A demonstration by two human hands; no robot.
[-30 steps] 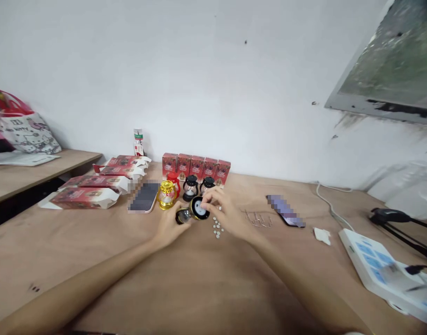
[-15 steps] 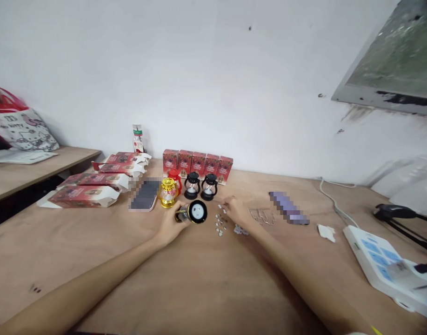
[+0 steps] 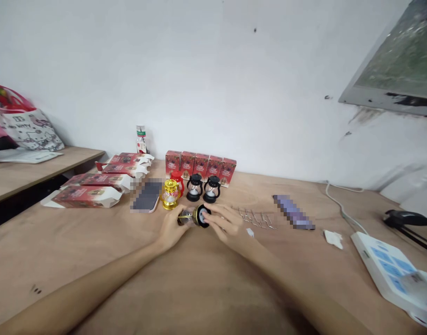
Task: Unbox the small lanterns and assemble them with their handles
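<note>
Black-and-gold lantern (image 3: 190, 217) lies sideways, clasped in the left hand (image 3: 170, 228). The right hand (image 3: 229, 225) touches its base (image 3: 201, 216), grip unclear.

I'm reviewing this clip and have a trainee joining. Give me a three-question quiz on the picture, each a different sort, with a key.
1. What does the left hand hold?
a) a flat rectangular phone
b) a black-and-gold lantern with a clear body, tipped sideways
c) a white power strip
2. True or false: a shiny gold lantern stands to the left of two upright black lanterns with clear bodies.
3. How many printed red cardboard boxes stand upright in the row behind the standing lanterns?

Key: 1. b; 2. true; 3. five.
</note>
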